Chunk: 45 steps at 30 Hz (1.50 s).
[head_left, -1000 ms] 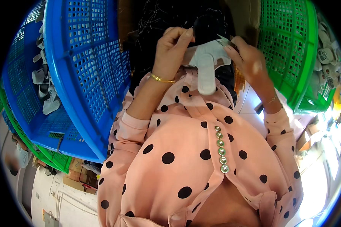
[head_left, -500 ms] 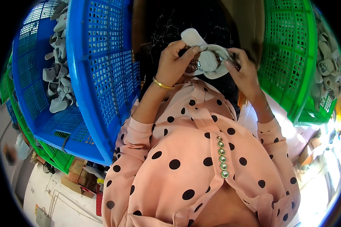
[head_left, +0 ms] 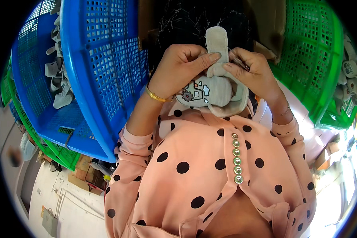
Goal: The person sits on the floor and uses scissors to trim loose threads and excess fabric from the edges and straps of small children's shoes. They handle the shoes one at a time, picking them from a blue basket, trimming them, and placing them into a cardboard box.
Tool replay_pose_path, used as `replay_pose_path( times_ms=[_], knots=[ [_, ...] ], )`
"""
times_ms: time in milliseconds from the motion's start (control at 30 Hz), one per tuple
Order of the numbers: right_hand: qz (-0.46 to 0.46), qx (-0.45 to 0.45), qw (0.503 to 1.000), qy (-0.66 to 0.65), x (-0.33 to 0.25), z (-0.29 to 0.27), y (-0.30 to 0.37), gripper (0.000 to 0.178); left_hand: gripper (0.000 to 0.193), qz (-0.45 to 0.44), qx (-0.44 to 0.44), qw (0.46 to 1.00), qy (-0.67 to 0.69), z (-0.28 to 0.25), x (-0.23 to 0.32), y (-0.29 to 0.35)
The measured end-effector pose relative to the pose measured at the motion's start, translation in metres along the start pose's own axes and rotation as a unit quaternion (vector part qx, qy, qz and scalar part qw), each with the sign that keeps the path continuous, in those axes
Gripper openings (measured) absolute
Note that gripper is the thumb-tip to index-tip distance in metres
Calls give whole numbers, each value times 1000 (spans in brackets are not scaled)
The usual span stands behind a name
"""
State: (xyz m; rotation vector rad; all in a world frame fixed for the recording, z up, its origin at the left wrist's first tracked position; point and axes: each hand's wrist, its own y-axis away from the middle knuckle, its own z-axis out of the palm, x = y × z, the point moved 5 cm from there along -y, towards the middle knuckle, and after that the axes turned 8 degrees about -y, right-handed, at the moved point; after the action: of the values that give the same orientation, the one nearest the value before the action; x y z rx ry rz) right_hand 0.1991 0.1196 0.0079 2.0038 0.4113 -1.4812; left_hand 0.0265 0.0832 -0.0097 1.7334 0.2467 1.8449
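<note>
A small grey fabric shoe upper [head_left: 220, 91] with a stitched cartoon picture on it hangs in front of my lap. Its strap [head_left: 217, 37] points up and away from me. My left hand [head_left: 182, 67] is closed, pinching the strap's base with thumb and fingers. Closed at the other side of the strap, my right hand [head_left: 256, 71] presses its thumb against the edge. Something thin, dark and shiny shows between the right fingers, too small to make out. Part of the shoe upper's rim is hidden behind the right hand.
A tall blue plastic basket [head_left: 77, 75] with several grey shoe uppers [head_left: 61, 99] inside stands close on my left. On my right is a green basket [head_left: 309, 59] holding more shoe uppers [head_left: 350, 69]. Loose threads lie on the dark surface [head_left: 174, 27] beyond my hands.
The shoe upper has come nearer to me and turned, so its strap now stands upright and its picture shows. Both hands have closed in together around the strap's base.
</note>
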Motion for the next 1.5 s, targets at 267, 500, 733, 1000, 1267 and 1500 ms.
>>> replay_pose_path(
  times_ms=[267, 500, 733, 1000, 1267, 1500],
  knots=[
    [-88, 64, 975, 195, -15, 0, 17, 36, 25, -51, -26, 997, 49, 2, -10, 6],
    [-244, 18, 871, 427, -46, -3, 19, 42, 22, -47, -16, 996, 77, 3, -11, 9],
    [-288, 3, 806, 517, -45, 5, 13, 42, 22, -66, -6, 992, 105, 7, -10, 12],
    [-281, -8, 792, 543, -44, 7, 11, 41, 22, -74, -7, 992, 104, 7, -12, 10],
    [-278, -9, 802, 528, -42, 5, 10, 40, 21, -67, -29, 990, 122, 5, -19, 7],
    [-282, -6, 795, 538, -40, 7, 7, 38, 21, -75, -19, 988, 132, 5, -19, 7]
  ],
)
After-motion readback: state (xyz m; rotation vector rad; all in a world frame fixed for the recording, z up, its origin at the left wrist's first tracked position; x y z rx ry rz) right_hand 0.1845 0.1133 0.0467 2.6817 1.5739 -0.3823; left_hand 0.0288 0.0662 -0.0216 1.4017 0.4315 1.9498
